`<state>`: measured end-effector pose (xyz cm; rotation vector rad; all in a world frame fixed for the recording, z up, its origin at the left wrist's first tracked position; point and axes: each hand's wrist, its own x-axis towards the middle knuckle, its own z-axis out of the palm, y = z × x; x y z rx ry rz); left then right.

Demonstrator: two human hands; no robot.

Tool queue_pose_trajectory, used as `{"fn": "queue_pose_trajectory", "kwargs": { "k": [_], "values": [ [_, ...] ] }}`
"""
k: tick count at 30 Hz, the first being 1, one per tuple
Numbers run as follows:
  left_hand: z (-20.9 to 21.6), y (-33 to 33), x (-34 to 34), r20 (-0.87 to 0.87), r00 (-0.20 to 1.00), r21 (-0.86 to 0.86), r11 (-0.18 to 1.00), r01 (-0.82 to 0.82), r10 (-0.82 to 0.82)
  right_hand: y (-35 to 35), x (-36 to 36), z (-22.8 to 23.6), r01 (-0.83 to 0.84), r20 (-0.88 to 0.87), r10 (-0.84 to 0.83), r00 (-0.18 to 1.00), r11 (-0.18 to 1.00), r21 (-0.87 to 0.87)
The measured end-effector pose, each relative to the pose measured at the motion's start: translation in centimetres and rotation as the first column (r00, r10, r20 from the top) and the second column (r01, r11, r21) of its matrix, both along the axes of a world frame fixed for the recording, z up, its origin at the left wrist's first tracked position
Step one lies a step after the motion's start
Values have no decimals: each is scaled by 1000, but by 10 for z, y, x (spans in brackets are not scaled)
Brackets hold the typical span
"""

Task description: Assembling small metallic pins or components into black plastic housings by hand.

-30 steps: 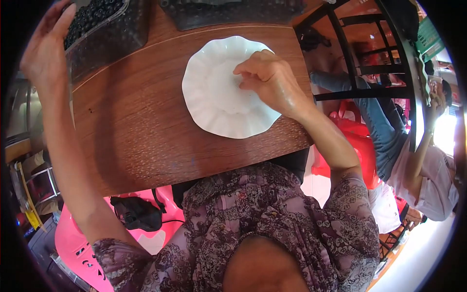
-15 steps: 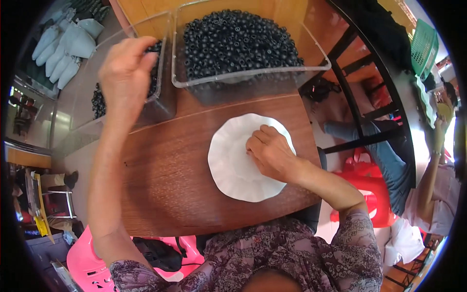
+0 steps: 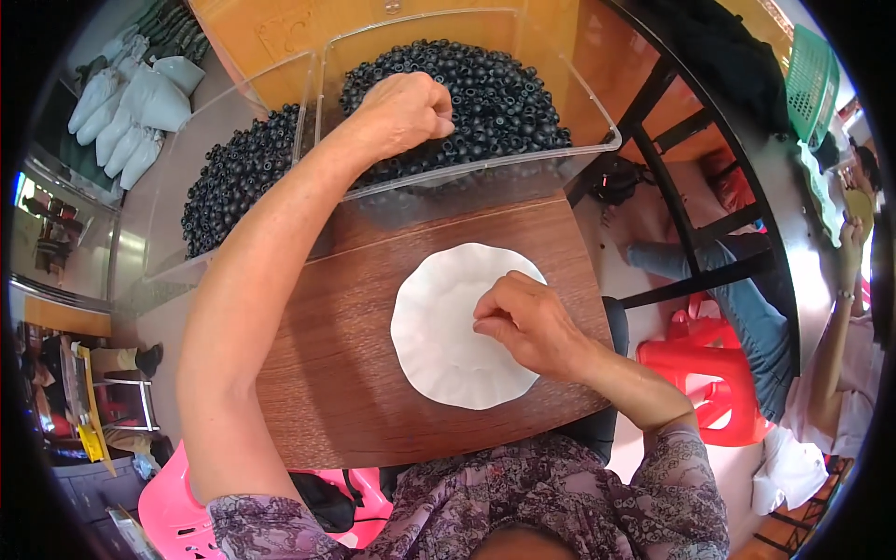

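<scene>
A white scalloped plate (image 3: 434,373) lies on the brown wooden table. Above its right half hovers my right hand (image 3: 537,327), thumb against curled fingers; whatever may be in that pinch is hidden. Over the clear plastic bin (image 3: 485,164) at the back, my left hand (image 3: 401,114) reaches in low above a heap of small black ring-shaped beads (image 3: 504,107). Its fingers are drawn together, and I cannot make out anything between them. A second clear bin (image 3: 166,219), to the left, holds similar dark beads (image 3: 238,177).
Several white sacks (image 3: 154,98) lie at the far left. A black metal frame (image 3: 686,177) stands right of the table, with a red stool (image 3: 709,392) below. Another person's arm (image 3: 835,317) shows at the far right. A pink chair (image 3: 173,504) is at lower left.
My left hand has swung right, from above the left bin to the beads in the right bin. My right hand has stayed over the plate, its fingers slightly shifted.
</scene>
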<state>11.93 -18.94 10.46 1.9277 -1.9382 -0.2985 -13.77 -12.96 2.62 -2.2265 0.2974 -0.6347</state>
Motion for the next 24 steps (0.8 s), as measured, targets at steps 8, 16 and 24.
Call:
{"fn": "queue_pose_trajectory", "kwargs": {
  "k": [8, 16, 24],
  "values": [
    [-10, -11, -9, 12, 999, 139, 990, -38, 37, 3, -3, 2, 48, -82, -19, 996, 930, 365],
    [-8, -6, -4, -140, 983, 173, 980, -95, 120, 6, -3, 9, 130, -108, -85, 990, 838, 531],
    [18, 52, 4, -721, 688, -10, 992, -128, 82, 10, -10, 12, 142, -78, -119, 990, 806, 574]
  ]
}}
